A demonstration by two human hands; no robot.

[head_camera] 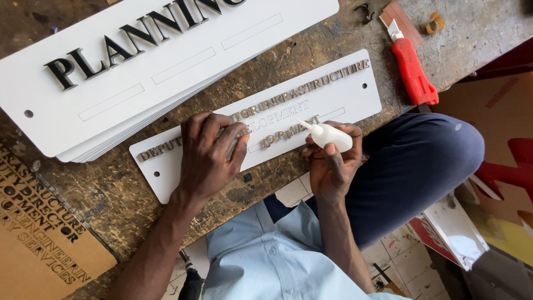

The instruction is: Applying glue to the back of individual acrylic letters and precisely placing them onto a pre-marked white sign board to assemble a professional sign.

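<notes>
A long white sign plate (338, 94) with rows of small raised metallic letters lies across a worn wooden bench. My left hand (208, 153) presses flat on the plate's left-middle part, fingers over the letters. My right hand (330, 161) grips a small white glue bottle (327, 135), its pointed nozzle aimed left at the lower row of letters.
A stack of larger white plates (111, 100) with big black letters lies at the upper left. A red utility knife (411, 66) rests at the upper right. A brown sheet with cut-out letters (39, 233) sits at the lower left. My knee in dark trousers (422, 161) is at the right.
</notes>
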